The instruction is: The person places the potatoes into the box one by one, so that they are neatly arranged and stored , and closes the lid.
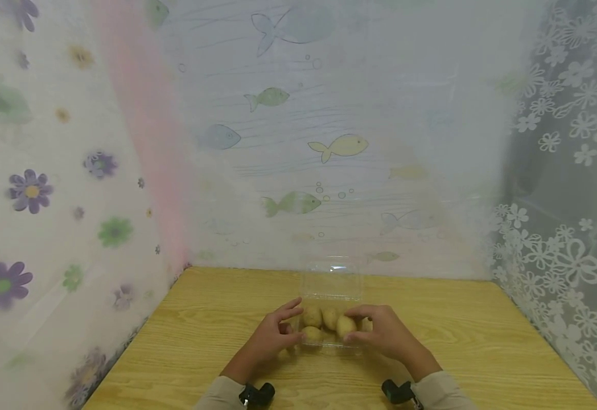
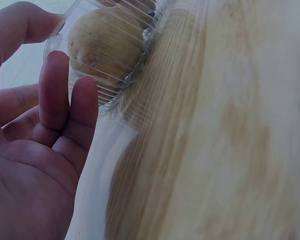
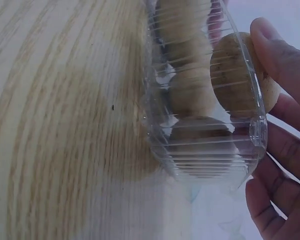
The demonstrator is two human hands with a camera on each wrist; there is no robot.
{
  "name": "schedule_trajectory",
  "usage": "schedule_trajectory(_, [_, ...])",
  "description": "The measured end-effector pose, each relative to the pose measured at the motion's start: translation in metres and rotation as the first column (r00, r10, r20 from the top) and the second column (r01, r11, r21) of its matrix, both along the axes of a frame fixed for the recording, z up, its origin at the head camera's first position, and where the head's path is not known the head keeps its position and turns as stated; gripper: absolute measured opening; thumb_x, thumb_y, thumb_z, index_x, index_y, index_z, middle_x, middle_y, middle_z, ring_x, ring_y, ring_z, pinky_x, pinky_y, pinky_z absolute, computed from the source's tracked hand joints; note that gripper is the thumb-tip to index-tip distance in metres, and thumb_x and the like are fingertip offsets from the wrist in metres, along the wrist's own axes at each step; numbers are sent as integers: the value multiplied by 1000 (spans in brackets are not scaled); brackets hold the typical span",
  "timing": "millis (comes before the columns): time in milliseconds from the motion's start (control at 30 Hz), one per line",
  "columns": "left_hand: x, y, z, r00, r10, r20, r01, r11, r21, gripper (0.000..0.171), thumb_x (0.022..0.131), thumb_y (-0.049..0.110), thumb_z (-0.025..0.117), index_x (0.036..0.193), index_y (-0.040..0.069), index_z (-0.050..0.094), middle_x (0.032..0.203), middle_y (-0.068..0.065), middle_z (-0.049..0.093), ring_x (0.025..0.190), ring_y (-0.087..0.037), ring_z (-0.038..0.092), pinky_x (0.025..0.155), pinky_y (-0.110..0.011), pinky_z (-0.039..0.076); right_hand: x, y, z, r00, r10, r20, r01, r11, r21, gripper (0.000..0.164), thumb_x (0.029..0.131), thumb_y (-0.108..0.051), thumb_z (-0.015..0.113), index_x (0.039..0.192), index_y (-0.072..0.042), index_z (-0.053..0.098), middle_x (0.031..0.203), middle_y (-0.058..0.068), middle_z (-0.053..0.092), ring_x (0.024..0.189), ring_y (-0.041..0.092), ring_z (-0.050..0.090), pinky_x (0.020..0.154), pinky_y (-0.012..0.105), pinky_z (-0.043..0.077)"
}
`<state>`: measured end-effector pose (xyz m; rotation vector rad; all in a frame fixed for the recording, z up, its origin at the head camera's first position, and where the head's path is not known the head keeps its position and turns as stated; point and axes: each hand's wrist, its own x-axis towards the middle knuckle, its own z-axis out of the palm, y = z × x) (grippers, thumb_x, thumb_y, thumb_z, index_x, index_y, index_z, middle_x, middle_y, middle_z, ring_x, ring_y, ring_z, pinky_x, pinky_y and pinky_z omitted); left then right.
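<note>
A clear plastic clamshell box (image 1: 331,344) stands on the table with its lid raised at the back. Several potatoes (image 1: 312,316) lie inside it. At its left side my left hand (image 1: 274,332) holds the rim. In the left wrist view, the thumb is at the rim and curled fingers (image 2: 54,90) are against the outside of the ribbed wall. My right hand (image 1: 387,331) pinches a potato (image 1: 346,326) between thumb and fingers at the box's right end. The right wrist view shows this potato (image 3: 235,75) at rim height, above other potatoes seen through the wall.
The wood-grain table (image 1: 216,307) extends around the box. The transparent lid (image 1: 332,279) leans back near the fish-printed curtain (image 1: 329,188). Flower-printed sheets stand on the left and right. A black wrist camera (image 1: 257,394) sits on each sleeve.
</note>
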<state>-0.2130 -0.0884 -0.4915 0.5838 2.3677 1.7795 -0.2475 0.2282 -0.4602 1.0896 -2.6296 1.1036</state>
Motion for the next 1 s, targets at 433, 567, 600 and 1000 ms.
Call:
schedule_trajectory(433, [1,0,1,1000,12,6,-12,1000,-2,76,96,24,77,159,6,40,173,0,22,64,-4,50,58,-26,51,4,-8,0,999,-36,-34,36,999,-9,53,80,-48,85,117,-12,78,107,-7,78,98,7,69,95,46,57])
schedule_trajectory(567, [1,0,1,1000,11,5,-11,1000,-3,75,96,23,77,159,6,40,173,0,22,64,-4,50,59,-26,51,7,-12,1,997,-73,-21,73,997,-16,49,79,-45,88,115,-12,79,108,-5,78,97,9,70,94,43,57])
schedule_trajectory(600, [1,0,1,1000,11,3,-11,1000,-3,75,96,23,77,159,6,40,173,-1,22,64,-4,50,59,-26,51,7,-13,0,996,-85,-24,84,996,-15,49,78,-44,88,114,-12,79,108,-4,78,98,10,71,94,42,57])
schedule_trajectory(1000, [-1,0,-1,1000,10,-9,-10,1000,-5,76,95,21,78,159,4,40,173,-2,21,65,-4,52,60,-23,50,11,-28,-5,965,-254,-59,257,965,46,50,72,-53,90,108,-19,81,109,-6,79,104,20,73,94,46,57])
